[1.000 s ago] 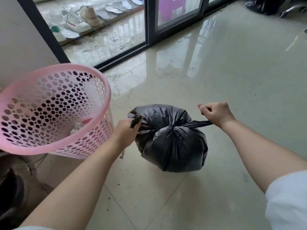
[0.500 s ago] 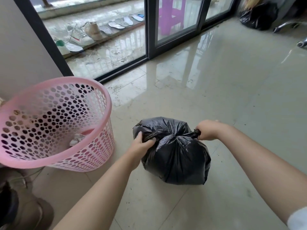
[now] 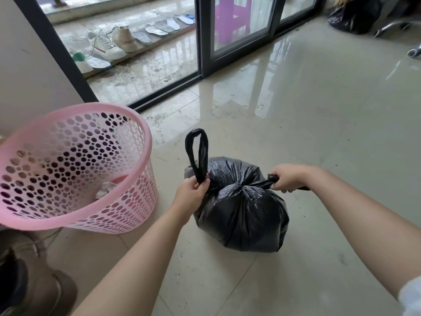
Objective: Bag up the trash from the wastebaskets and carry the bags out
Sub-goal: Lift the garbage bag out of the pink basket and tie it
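While the trash bag (image 3: pixel 241 208) sat on the floor between both hands, the left hand (image 3: pixel 191 190) gripped one upright handle loop (image 3: pixel 197 153). The right hand (image 3: pixel 287 179) gripped the opposite handle, pulled sideways; both lay equally near the knot.

A full black bag (image 3: pixel 241 213) sits on the tiled floor (image 3: pixel 319 133), its neck gathered. The left hand (image 3: pixel 190 192) pinches one handle loop (image 3: pixel 197 153), which stands upright above the fist. The right hand (image 3: pixel 288 179) grips the other handle, pulled out sideways. Just left of the bag stands a pink basket (image 3: pixel 136 142), tilted, with crumpled paper (image 3: pixel 106 189) at its bottom. Shoes (image 3: pixel 114 43) and insoles (image 3: pixel 159 27) line a ledge beyond the glass door (image 3: pixel 205 37). Another black bag (image 3: pixel 355 15) lies far right.
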Tool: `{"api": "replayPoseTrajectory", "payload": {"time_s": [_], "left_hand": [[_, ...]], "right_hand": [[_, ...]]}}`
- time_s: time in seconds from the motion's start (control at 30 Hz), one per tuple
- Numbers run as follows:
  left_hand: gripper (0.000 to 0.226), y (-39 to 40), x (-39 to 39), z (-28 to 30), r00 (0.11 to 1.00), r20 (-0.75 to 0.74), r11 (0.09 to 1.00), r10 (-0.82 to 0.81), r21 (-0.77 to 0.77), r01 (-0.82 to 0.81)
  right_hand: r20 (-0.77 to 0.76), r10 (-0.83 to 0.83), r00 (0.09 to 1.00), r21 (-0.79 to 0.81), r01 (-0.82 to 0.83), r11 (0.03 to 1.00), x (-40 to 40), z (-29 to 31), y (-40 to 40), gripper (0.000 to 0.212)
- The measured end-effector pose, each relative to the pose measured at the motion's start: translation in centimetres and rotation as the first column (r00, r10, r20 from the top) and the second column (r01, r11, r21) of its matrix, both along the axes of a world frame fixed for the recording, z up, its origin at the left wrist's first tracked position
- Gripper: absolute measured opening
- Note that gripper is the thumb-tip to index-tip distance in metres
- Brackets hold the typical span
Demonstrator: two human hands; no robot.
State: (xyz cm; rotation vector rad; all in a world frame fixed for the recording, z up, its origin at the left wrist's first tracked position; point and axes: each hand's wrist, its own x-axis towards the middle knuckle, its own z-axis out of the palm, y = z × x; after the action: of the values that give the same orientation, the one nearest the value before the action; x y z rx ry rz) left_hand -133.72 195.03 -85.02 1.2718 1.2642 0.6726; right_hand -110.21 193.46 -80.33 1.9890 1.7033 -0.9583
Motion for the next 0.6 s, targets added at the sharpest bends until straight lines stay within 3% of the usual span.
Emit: {"api": "replayPoseTrajectory", "payload": {"time_s": [0.07, 0.17, 0.3, 0.37, 0.43, 0.5, 0.57, 0.6], "left_hand": [[0.027, -0.4, 0.6, -0.1, 1.0, -0.006, 0.996, 0.002, 0.091, -0.002], [0.04, -0.3, 1.6, 1.7, 0.986, 0.159, 0.989, 0.044, 0.132, -0.065], [0.046, -0.1, 3.6, 3.9, 0.975, 0.171, 0.959, -0.143, 0.269, 0.094], [0.04, -0.2, 4.2, 4.1, 0.957, 0.207, 0.957, -0.201, 0.252, 0.147], [0.034, -0.2, 4.3, 3.9, 0.95, 0.242, 0.974, -0.199, 0.159, 0.164], [0.033, 0.0, 4.1, 3.5, 0.97, 0.129, 0.976, -0.208, 0.094, 0.197], [0.03, 0.1, 3.7, 3.2, 0.955, -0.172, 0.955, -0.24, 0.134, 0.264], [0.029, 0.1, 3.5, 3.0, 0.902, -0.348, 0.931, -0.256, 0.162, 0.327]], "right_hand": [[-0.057, -0.016, 0.998, 0.002, 0.016, 1.0, 0.0, -0.1, 0.0, 0.03], [-0.134, -0.036, 0.99, 0.025, 0.039, 0.999, -0.2, -0.2, -0.2, 0.033], [-0.205, -0.038, 0.978, 0.071, 0.053, 0.996, -0.7, -0.4, 0.0, 0.023], [-0.263, -0.066, 0.963, 0.072, 0.087, 0.994, -0.9, -0.3, 0.0, 0.012], [-0.346, -0.101, 0.933, 0.069, 0.132, 0.989, -0.9, -0.3, 0.0, 0.015], [-0.384, -0.098, 0.918, 0.056, 0.129, 0.99, -0.8, 0.1, -0.1, 0.012], [-0.387, -0.087, 0.918, 0.02, 0.103, 0.994, -0.5, 0.9, -0.2, 0.015], [-0.423, -0.106, 0.9, -0.003, 0.116, 0.993, -0.3, 1.3, -0.2, 0.018]]}}
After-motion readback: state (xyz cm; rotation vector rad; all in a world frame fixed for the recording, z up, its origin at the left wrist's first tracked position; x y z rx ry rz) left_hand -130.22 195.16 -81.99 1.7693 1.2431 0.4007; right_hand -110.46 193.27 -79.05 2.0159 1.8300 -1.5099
